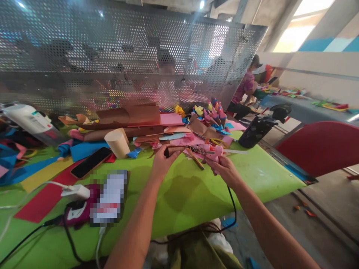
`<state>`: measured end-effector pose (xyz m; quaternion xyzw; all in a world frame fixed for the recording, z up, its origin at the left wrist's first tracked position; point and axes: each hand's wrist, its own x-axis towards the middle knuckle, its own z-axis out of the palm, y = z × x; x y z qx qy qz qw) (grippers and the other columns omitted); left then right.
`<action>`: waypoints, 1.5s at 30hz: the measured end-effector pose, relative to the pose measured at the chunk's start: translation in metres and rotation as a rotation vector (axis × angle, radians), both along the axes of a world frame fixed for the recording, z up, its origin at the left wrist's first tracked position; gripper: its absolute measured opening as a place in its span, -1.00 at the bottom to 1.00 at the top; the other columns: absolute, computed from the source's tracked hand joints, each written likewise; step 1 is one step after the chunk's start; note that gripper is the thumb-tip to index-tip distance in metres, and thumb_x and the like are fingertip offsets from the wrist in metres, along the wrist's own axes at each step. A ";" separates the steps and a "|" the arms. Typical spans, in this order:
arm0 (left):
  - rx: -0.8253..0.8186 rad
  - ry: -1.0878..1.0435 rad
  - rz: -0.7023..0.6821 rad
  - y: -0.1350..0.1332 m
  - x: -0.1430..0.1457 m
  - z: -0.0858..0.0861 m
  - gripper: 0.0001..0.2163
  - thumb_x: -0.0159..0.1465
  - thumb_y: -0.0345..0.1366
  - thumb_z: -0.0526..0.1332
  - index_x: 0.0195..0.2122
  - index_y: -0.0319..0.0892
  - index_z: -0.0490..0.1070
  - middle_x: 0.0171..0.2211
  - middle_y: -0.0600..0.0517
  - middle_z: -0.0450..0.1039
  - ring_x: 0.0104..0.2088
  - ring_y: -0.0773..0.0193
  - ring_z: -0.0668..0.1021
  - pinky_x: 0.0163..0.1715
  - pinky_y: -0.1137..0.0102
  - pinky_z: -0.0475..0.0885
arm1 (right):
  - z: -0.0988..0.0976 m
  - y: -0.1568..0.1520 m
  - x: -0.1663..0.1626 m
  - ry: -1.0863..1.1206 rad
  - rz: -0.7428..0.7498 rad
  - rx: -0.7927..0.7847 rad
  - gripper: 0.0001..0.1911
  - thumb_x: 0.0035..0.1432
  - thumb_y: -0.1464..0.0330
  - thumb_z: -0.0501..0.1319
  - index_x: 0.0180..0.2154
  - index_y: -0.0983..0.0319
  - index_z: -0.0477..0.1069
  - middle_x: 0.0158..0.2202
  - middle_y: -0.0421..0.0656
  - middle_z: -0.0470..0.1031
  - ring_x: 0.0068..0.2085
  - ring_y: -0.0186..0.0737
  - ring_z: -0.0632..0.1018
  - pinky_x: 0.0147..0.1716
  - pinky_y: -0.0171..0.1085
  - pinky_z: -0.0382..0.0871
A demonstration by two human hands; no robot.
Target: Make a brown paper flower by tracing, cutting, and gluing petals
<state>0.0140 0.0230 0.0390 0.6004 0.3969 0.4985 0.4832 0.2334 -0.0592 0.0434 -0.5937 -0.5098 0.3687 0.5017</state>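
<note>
In the head view, my left hand (162, 160) is closed around a brown paper cone (176, 149), its wide end toward the palm. My right hand (224, 170) grips a pink hot glue gun (215, 150) with a pale glue stick (237, 151) jutting from its back. The gun's nozzle points left, close to the cone; whether they touch I cannot tell. A black cord (233, 203) hangs from the gun past the table edge. A pencil-like stick (196, 160) lies beneath, between both hands. Pink and brown paper scraps (189, 140) lie just behind.
The green table (174, 213) carries a cardboard tube (117, 144), a dark phone (91, 162), a purple power strip (80, 213), a black bottle (252, 130) and small colourful paper cones (217, 112). A perforated metal screen (134, 56) stands behind. A red chair (322, 149) is at right; a person (245, 87) sits beyond.
</note>
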 end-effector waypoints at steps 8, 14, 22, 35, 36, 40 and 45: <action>0.030 -0.078 -0.099 -0.004 0.002 0.004 -0.72 0.14 -0.16 0.38 -0.18 -0.11 0.43 -0.13 -0.11 0.66 -0.04 0.05 0.64 0.05 0.14 0.43 | -0.003 0.001 0.000 -0.002 -0.018 -0.008 -0.47 -0.07 -0.13 0.35 -0.52 0.21 0.37 -0.70 -0.30 0.22 -0.64 -0.38 0.22 -0.66 -0.32 0.11; 0.031 -0.058 -0.074 0.000 0.002 -0.003 -0.68 0.13 -0.14 0.41 -0.14 -0.13 0.46 -0.14 -0.12 0.65 -0.05 0.04 0.64 0.04 0.15 0.45 | -0.002 0.000 -0.005 0.000 0.000 -0.013 -0.47 -0.07 -0.13 0.35 -0.52 0.21 0.36 -0.70 -0.31 0.21 -0.64 -0.39 0.21 -0.67 -0.34 0.09; 0.109 0.027 -0.041 0.001 0.002 -0.004 -0.72 0.18 -0.16 0.37 -0.13 -0.12 0.44 -0.14 -0.07 0.65 -0.06 0.07 0.65 0.00 0.17 0.47 | -0.001 -0.001 -0.001 -0.015 -0.002 -0.033 -0.50 -0.05 -0.10 0.32 -0.48 0.22 0.38 -0.69 -0.33 0.17 -0.63 -0.38 0.21 -0.66 -0.33 0.09; 0.120 0.026 -0.048 0.001 0.003 -0.005 -0.71 0.15 -0.20 0.40 -0.14 -0.14 0.45 -0.17 -0.10 0.64 -0.13 0.09 0.67 -0.07 0.20 0.51 | 0.001 -0.002 -0.015 -0.019 0.056 -0.031 -0.51 -0.05 -0.07 0.32 -0.51 0.22 0.36 -0.67 -0.32 0.20 -0.62 -0.40 0.20 -0.64 -0.33 0.07; 0.128 0.036 -0.039 0.001 0.004 -0.005 -0.72 0.14 -0.22 0.39 -0.15 -0.15 0.45 -0.18 -0.09 0.64 -0.13 0.10 0.67 -0.07 0.21 0.51 | 0.001 -0.002 -0.017 -0.018 0.068 -0.031 -0.52 -0.04 -0.07 0.32 -0.50 0.23 0.36 -0.67 -0.31 0.20 -0.62 -0.40 0.21 -0.64 -0.33 0.07; 0.104 0.018 -0.064 0.001 0.004 -0.004 -0.74 0.13 -0.31 0.37 -0.15 -0.15 0.45 -0.23 -0.03 0.63 -0.21 0.18 0.67 -0.11 0.27 0.53 | 0.000 -0.001 -0.023 -0.030 0.097 -0.030 -0.53 -0.01 -0.05 0.30 -0.48 0.24 0.38 -0.65 -0.30 0.22 -0.60 -0.38 0.23 -0.63 -0.33 0.08; 0.075 -0.028 -0.099 -0.001 0.006 -0.001 -0.76 0.11 -0.36 0.35 -0.19 -0.15 0.43 -0.30 0.02 0.60 -0.29 0.25 0.65 -0.20 0.33 0.55 | -0.001 0.001 -0.024 -0.038 0.102 -0.032 -0.54 0.01 -0.04 0.30 -0.45 0.25 0.41 -0.65 -0.31 0.20 -0.60 -0.38 0.23 -0.62 -0.32 0.06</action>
